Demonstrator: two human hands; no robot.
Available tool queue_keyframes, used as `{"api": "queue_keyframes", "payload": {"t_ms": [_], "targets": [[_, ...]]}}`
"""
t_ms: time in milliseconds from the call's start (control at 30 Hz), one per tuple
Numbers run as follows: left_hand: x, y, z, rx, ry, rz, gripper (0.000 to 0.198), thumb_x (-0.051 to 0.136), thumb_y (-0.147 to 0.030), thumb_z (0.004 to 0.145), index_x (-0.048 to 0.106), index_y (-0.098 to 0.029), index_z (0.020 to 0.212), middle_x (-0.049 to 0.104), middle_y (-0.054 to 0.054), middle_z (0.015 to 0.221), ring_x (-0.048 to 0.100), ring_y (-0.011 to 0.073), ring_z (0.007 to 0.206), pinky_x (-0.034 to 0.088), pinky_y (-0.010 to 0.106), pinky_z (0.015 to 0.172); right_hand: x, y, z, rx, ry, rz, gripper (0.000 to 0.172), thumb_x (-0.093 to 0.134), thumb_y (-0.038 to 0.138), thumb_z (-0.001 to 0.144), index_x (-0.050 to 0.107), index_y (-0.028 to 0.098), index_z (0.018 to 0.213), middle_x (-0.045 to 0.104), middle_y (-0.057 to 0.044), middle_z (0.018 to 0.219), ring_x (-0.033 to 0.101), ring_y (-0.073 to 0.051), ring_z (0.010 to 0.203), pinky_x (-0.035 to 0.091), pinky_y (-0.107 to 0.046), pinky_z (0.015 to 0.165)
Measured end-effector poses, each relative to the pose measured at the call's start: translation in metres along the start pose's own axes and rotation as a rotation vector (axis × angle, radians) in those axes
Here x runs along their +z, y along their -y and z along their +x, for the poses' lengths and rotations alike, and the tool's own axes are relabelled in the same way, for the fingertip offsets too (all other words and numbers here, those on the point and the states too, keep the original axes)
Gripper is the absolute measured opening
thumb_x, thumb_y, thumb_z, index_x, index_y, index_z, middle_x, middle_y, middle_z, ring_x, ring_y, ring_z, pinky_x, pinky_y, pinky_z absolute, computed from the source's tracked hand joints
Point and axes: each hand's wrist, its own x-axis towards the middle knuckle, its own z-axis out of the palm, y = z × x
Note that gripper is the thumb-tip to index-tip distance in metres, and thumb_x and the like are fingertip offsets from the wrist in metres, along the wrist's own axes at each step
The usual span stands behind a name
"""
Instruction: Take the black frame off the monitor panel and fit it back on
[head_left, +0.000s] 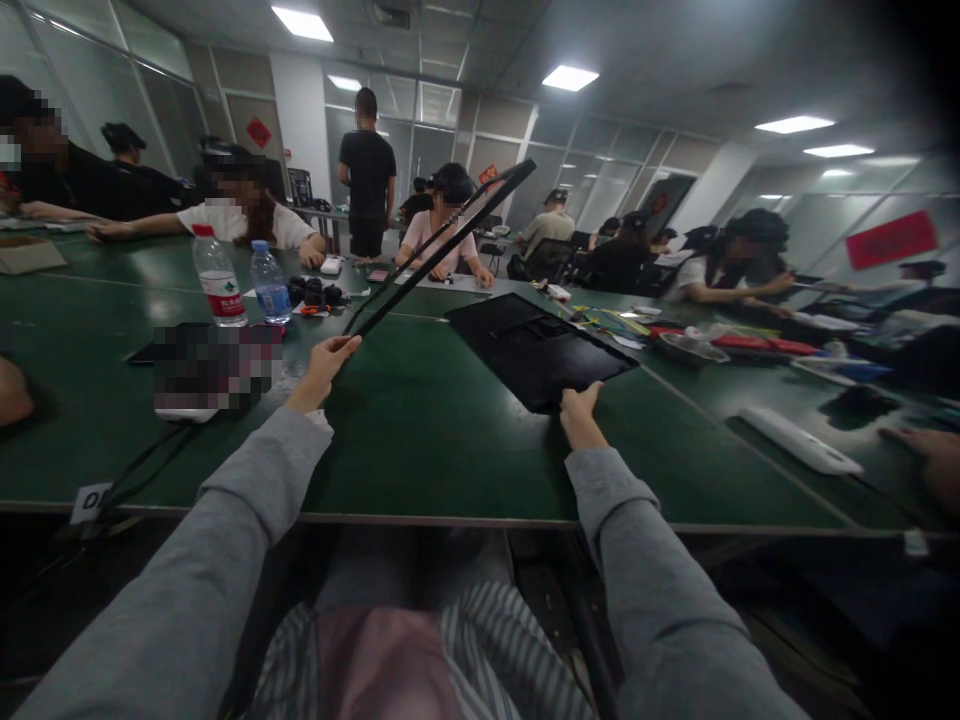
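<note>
My left hand [326, 372] is closed round the lower corner of a thin black frame [444, 251], seen nearly edge-on. The frame slants up to the right, raised above the green table [435, 440]. A flat black backing board [517, 362] is gripped at its near edge by my right hand [583, 415], with the thumb along the edge on top. On the board's face a darker raised piece shows, perhaps a fold-out stand. Whether the board's far side rests on the table I cannot tell. Frame and board are apart.
Two water bottles [219, 280] stand at the left beyond a blurred-out patch, near a dark cable bundle [319, 295]. At the right lie a white power strip [799, 440] and a spread of bags and tools [735, 342]. Several people sit round the table; one person [366, 165] stands behind.
</note>
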Motion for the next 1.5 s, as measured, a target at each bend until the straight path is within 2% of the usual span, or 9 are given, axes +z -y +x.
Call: {"api": "queue_keyframes", "payload": {"t_ms": [133,233,300,433,567,700,1000,1367,1500], "targets": [[0.0,-0.002,0.0,0.042,0.024,0.027,0.064,0.099,-0.063,0.053,0.076,-0.017,0.091,0.074,0.006,0.085,0.069,0.0243,0.089,0.053,0.035,0.082,0.013,0.0,0.01,0.232,0.031,0.172,0.095,0.072,0.032,0.074,0.046,0.034,0.165,0.075,-0.007,0.13,0.075,-0.023,0.095,0.067,-0.043,0.083],[-0.002,0.001,0.005,0.109,0.06,0.078,0.058,0.098,-0.059,0.058,0.076,-0.017,0.092,0.077,0.008,0.09,0.07,0.0261,0.092,0.054,0.038,0.086,0.017,-0.003,0.019,0.347,0.116,0.19,0.085,0.072,0.023,0.072,0.057,0.027,0.156,0.078,-0.007,0.115,0.073,-0.021,0.089,0.065,-0.04,0.083],[-0.004,0.006,0.01,0.179,0.073,0.151,0.053,0.097,-0.056,0.061,0.077,-0.017,0.091,0.078,0.009,0.094,0.071,0.0274,0.095,0.054,0.039,0.09,0.016,-0.004,0.025,0.323,0.037,0.176,0.074,0.071,0.022,0.075,0.062,0.021,0.149,0.078,-0.007,0.109,0.071,-0.02,0.089,0.064,-0.038,0.087],[-0.008,0.015,0.019,0.306,0.095,0.388,0.042,0.096,-0.051,0.066,0.08,-0.021,0.09,0.079,0.01,0.099,0.071,0.0303,0.101,0.052,0.043,0.097,0.004,0.005,0.033,0.219,-0.176,0.357,0.041,0.063,0.044,0.094,0.066,0.024,0.13,0.076,-0.005,0.098,0.071,-0.017,0.088,0.063,-0.034,0.086],[-0.008,0.017,0.016,0.391,0.15,0.642,0.036,0.096,-0.049,0.072,0.082,-0.024,0.094,0.079,0.01,0.108,0.068,0.0338,0.112,0.045,0.049,0.106,-0.013,0.021,0.033,0.291,0.026,0.632,0.044,0.056,0.069,0.098,0.063,0.027,0.108,0.074,-0.004,0.087,0.073,-0.02,0.084,0.064,-0.035,0.081],[-0.005,0.017,0.01,0.413,0.189,0.755,0.036,0.096,-0.05,0.074,0.083,-0.026,0.098,0.078,0.01,0.115,0.063,0.0364,0.121,0.035,0.056,0.116,-0.004,0.021,0.027,0.226,0.159,0.363,0.035,0.076,0.052,0.086,0.066,0.024,0.104,0.071,-0.002,0.087,0.07,-0.022,0.086,0.062,-0.04,0.094],[0.009,0.033,0.017,0.416,0.357,0.805,0.024,0.086,-0.045,0.087,0.082,-0.028,0.104,0.078,0.01,0.126,0.06,0.0385,0.128,0.029,0.059,0.117,0.019,0.004,0.016,-0.041,-0.067,-0.348,0.053,0.051,0.023,0.09,0.063,0.013,0.141,0.066,-0.021,0.133,0.054,-0.036,0.134,0.036,-0.06,0.123],[0.009,0.051,0.03,0.445,0.406,0.821,0.032,0.087,-0.051,0.085,0.084,-0.027,0.105,0.075,0.012,0.128,0.056,0.0376,0.134,0.038,0.055,0.117,0.022,-0.003,0.011,0.091,-0.056,-0.452,0.056,0.055,0.021,0.088,0.066,0.006,0.14,0.061,-0.029,0.136,0.05,-0.04,0.138,0.033,-0.063,0.123],[0.011,0.055,0.035,0.458,0.275,0.76,0.048,0.087,-0.054,0.083,0.08,-0.025,0.121,0.065,0.016,0.148,0.045,0.0388,0.15,0.031,0.056,0.126,0.021,-0.009,0.013,0.08,-0.034,-0.365,0.053,0.056,0.022,0.086,0.071,0.01,0.136,0.07,-0.023,0.13,0.059,-0.037,0.132,0.038,-0.06,0.123]]}}
